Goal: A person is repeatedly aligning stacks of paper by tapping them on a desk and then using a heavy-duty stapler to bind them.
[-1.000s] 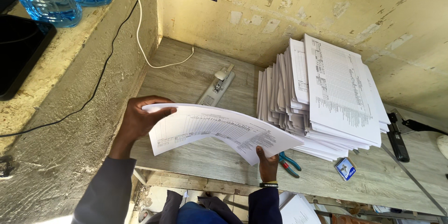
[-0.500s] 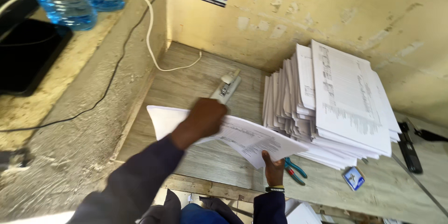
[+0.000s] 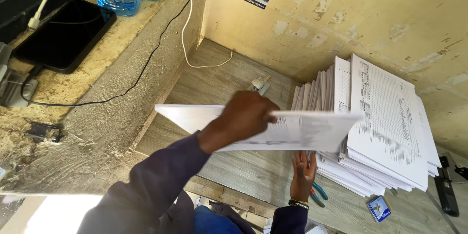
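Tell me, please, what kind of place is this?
Probably a small, rough workroom for paperwork, such as a print or copy shop. A tall stack of printed sheets lies on a wooden table, a stapler sits by the peeling wall, and a phone charges on a concrete ledge.

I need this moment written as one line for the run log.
left hand: on top of paper bundle, gripping | right hand: under bundle, fingers spread | bundle: raised over table | beside: paper stack

We're over a grey wooden table (image 3: 229, 75): a big stack of printed papers (image 3: 385, 126) lies on it, pliers (image 3: 319, 194), a small blue box (image 3: 379, 209), a white cable (image 3: 204, 63).
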